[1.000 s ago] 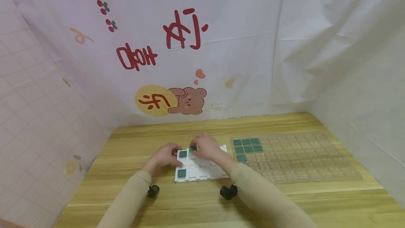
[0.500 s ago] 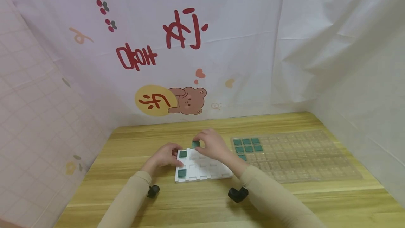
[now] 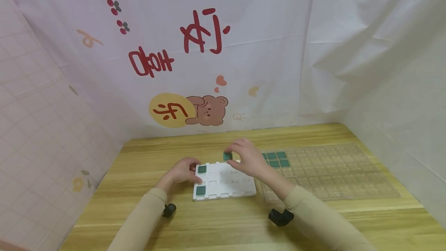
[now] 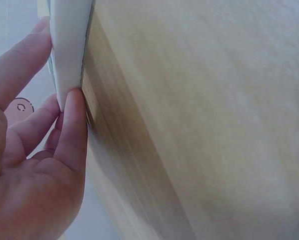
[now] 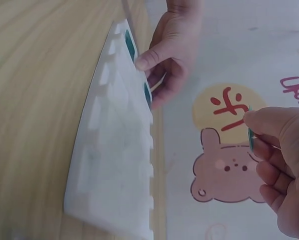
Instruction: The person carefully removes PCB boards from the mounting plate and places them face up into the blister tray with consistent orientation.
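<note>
My right hand (image 3: 248, 159) pinches a small square green chip (image 3: 227, 156) between thumb and fingers, raised behind the far edge of a white slotted tray (image 3: 223, 183). In the right wrist view this chip (image 5: 250, 134) appears nearly edge-on, apart from the tray. My left hand (image 3: 182, 170) holds the tray's left end, thumb on the upper face and fingers around the side, as the left wrist view also shows. Two green chips sit in the tray's left column, one in the far slot (image 3: 202, 169) and one in the near slot (image 3: 200, 190).
To the right lies a long clear plastic tray (image 3: 334, 173) with many pockets; several green chips (image 3: 281, 155) sit in its far left corner, partly behind my right hand. A black wrist mount hangs under each forearm. A printed cloth (image 3: 271, 49) stands behind the wooden table (image 3: 146, 220).
My right hand has lifted the green chip from the white tray's far row, beside the corner chip, and carried it rightward. The left hand stays on the tray's end.
</note>
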`<state>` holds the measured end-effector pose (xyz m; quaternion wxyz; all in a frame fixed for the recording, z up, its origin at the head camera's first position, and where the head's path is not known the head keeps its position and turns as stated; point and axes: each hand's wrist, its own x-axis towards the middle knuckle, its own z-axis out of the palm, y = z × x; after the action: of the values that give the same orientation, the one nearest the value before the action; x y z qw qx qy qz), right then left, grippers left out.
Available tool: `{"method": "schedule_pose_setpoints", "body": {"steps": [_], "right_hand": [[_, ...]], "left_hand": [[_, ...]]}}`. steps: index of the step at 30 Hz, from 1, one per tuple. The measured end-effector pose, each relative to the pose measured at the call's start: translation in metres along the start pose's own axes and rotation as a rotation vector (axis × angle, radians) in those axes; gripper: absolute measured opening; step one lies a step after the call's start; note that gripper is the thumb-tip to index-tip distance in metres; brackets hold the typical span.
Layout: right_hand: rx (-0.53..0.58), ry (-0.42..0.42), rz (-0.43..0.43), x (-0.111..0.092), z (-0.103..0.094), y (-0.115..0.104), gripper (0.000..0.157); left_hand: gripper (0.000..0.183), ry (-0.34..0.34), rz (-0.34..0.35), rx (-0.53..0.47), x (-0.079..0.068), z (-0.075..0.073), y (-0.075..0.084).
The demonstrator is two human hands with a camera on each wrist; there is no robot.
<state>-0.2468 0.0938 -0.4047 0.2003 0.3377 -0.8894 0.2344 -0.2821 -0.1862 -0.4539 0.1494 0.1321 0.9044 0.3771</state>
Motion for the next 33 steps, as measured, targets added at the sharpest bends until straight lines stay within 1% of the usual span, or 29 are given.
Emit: {"method": "schedule_pose_setpoints", "body": {"steps": [10, 17, 21, 24, 29, 33], "right_hand": [[0.06, 0.063, 0.008, -0.027, -0.017, 0.02, 0.027], [0.051, 0.085, -0.014, -0.046, -0.026, 0.033, 0.029], [0.038, 0.084, -0.016, -0.056, -0.028, 0.045, 0.029], [0.031, 0.063, 0.005, -0.064, -0.029, 0.055, 0.029], [0.023, 0.004, 0.071, -0.077, -0.034, 0.068, 0.028], [0.024, -0.018, 0.08, -0.085, -0.035, 0.078, 0.028]], "left_hand": [[0.068, -0.003, 0.003, -0.001, -0.001, 0.0, 0.002], [0.067, 0.004, 0.01, 0.003, 0.0, 0.0, 0.002], [0.066, 0.015, 0.007, -0.001, 0.001, 0.001, 0.001], [0.066, 0.018, 0.006, -0.003, 0.001, 0.002, 0.0], [0.066, 0.019, 0.007, 0.003, 0.001, 0.001, -0.001], [0.066, 0.019, 0.003, -0.003, 0.0, 0.001, 0.0]]}}
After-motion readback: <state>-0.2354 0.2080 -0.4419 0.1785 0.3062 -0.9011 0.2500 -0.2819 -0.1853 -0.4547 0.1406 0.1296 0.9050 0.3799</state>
